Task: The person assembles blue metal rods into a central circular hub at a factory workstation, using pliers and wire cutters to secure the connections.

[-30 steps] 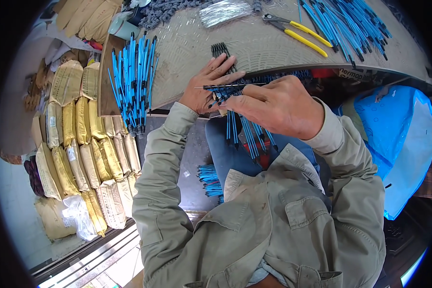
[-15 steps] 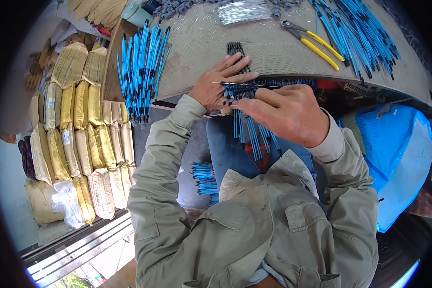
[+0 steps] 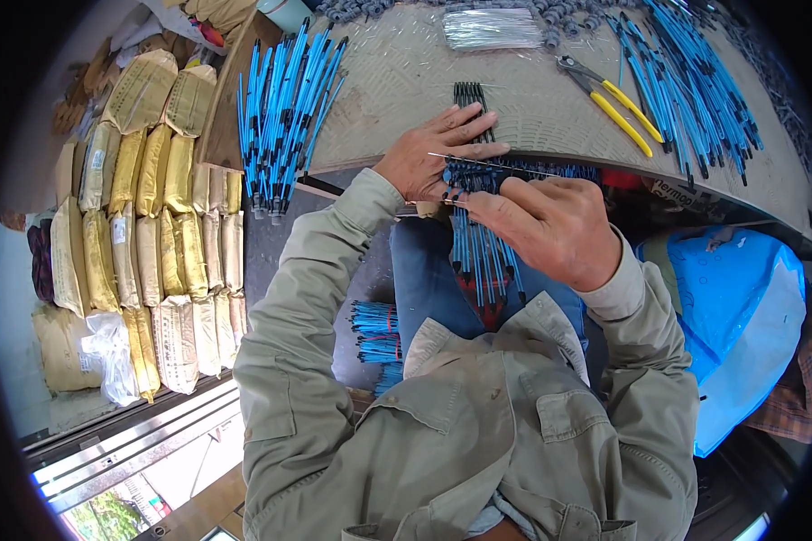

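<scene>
My left hand (image 3: 433, 158) lies at the table's front edge, its fingers stretched flat across a row of thin blue rods with black ends (image 3: 469, 95). The blue parts of the rods (image 3: 481, 254) hang below the edge, over my lap. Beside it, my right hand (image 3: 559, 221) is closed, with thumb and forefinger pinched close to the rods' black fittings. A thin metal wire (image 3: 451, 157) runs across the rods into the fingers of the right hand. The exact grip is partly hidden behind the knuckles.
Yellow-handled pliers (image 3: 618, 108) lie on the table (image 3: 379, 72), below a clear pack of metal pins (image 3: 492, 29). Blue rod piles lie left (image 3: 289, 117) and right (image 3: 695, 90). Tied bundles (image 3: 374, 332) sit beside my leg, wrapped packages (image 3: 135, 216) at left, a blue bag (image 3: 740, 298) at right.
The whole view has shifted a little, so the table things appear farther right. Both hands keep nearly the same place on the rods; the right fingers have moved only slightly.
</scene>
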`<state>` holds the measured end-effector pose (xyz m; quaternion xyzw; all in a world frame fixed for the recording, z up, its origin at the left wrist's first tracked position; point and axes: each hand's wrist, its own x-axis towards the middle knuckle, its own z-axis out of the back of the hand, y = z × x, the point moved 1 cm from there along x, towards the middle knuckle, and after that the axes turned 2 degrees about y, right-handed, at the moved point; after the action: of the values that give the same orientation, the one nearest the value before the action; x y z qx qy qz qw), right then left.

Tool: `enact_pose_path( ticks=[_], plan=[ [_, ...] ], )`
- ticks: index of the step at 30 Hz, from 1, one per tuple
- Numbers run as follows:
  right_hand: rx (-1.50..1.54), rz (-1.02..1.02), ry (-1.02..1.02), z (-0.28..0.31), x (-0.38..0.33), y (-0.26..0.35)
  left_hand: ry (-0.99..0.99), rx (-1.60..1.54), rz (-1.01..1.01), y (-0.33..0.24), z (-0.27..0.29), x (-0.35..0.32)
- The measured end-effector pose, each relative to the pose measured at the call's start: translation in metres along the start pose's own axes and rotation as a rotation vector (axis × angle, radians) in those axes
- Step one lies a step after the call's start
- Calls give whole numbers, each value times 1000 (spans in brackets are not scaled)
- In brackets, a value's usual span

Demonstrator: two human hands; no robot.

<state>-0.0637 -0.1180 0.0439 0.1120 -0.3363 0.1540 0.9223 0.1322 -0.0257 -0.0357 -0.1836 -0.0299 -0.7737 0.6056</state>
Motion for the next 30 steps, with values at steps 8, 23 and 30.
enact_pose_path(
  ticks=[8, 23, 30],
  plan=[
    [19, -8, -12, -3, -2, -1, 12, 2, 8, 0, -2, 2],
    [-142, -132, 32, -18, 7, 17, -2, 38, 11, -1, -5, 0],
    [-62, -61, 68, 0, 31, 1, -51, 79, 5, -5, -1, -2]
  ],
)
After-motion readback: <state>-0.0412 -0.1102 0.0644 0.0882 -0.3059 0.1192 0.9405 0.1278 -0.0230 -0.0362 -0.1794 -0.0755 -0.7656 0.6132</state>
